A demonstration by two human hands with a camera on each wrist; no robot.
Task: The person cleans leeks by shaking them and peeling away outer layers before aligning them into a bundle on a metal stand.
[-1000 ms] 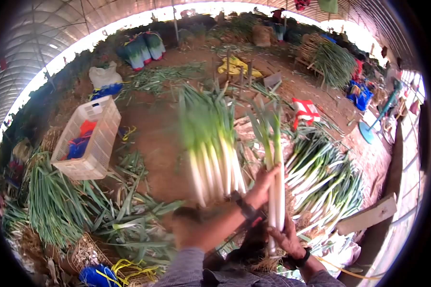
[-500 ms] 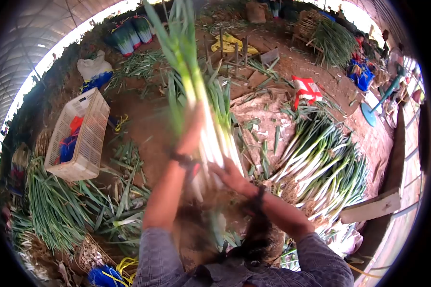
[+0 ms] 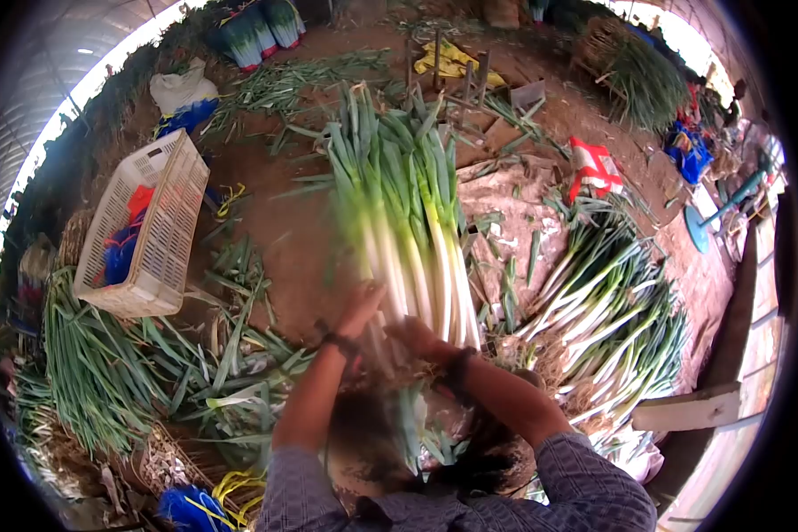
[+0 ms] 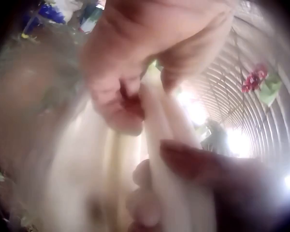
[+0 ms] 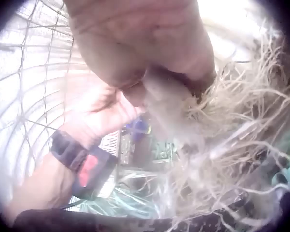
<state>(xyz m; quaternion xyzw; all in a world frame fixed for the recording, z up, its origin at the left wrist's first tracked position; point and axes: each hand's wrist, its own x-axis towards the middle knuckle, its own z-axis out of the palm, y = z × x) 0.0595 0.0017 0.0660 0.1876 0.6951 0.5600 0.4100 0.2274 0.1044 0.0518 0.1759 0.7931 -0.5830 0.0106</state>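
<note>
A row of long green onions point(image 3: 421, 222), leafy tops pointing away, lies in front of me. My left hand point(image 3: 361, 306) is at the left edge of their white stalks, and its fingers curl round white stalks point(image 4: 166, 123) in the left wrist view. Just to its right, my right hand point(image 3: 414, 337) grips the same stalks lower down, close to the root end. Its thumb and fingers wrap them in the left wrist view. Pale, stringy roots point(image 5: 232, 116) hang below my right hand in the right wrist view. Motion blurs the stalk ends.
A pile of green onions point(image 3: 607, 319) lies to the right, beside a wooden plank point(image 3: 687, 408). At left are a plastic crate point(image 3: 173, 239) and a heap of green leaves point(image 3: 97, 363). Farther off stand short stakes point(image 3: 437, 62) near a yellow sack point(image 3: 452, 62).
Both hands have moved left from the right side, carrying green onions that were held upright. These were swung over the row and have now come down along its left side.
</note>
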